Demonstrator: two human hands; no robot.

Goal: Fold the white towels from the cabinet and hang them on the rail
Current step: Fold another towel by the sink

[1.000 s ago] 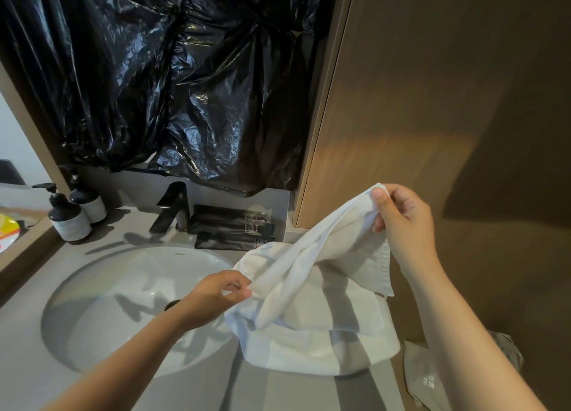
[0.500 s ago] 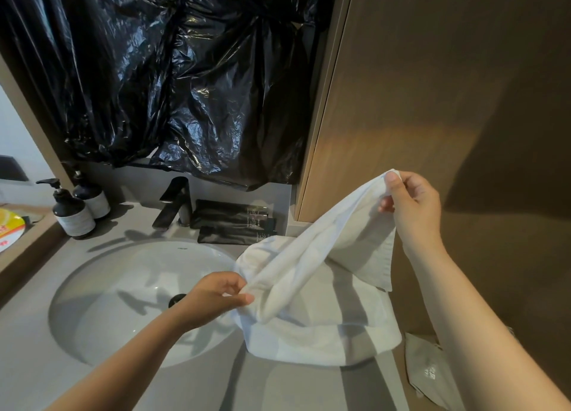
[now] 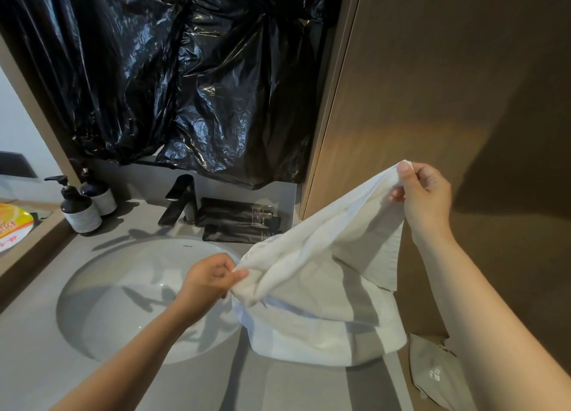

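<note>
A white towel hangs stretched between my two hands above the right end of the grey counter. My right hand pinches one corner, raised high near the wooden cabinet side. My left hand grips the opposite edge lower down, over the right rim of the sink. The towel's lower part sags in a loose fold onto the counter. No rail is in view.
A black faucet stands behind the sink, with two dark tubes beside it and two pump bottles at the left. Black plastic sheeting covers the wall. A crumpled wrapper lies low right.
My right hand has lifted its towel corner higher and further right, pulling the cloth tauter. My left hand has kept its grip at about the same place.
</note>
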